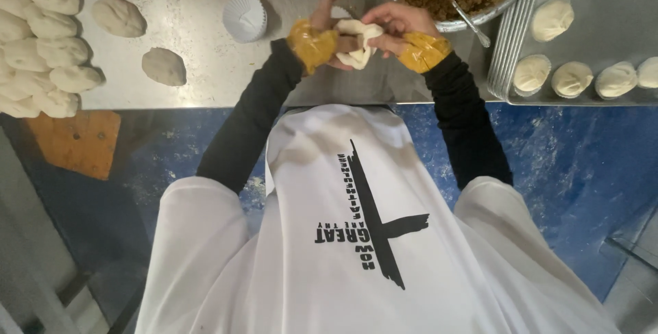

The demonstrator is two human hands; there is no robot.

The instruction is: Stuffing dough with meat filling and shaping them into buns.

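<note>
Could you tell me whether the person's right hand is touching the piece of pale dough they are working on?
Touching. The head view shows the right hand pinching the dough piece, while the left hand cups it from the other side.

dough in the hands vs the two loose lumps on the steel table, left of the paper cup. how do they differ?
The dough piece is held off the table between the left hand and right hand, stretched thin and folded; the two lumps lie untouched on the steel table, rounded and smooth. The held dough looks whiter, the lumps greyer. All look like raw dough.
</note>
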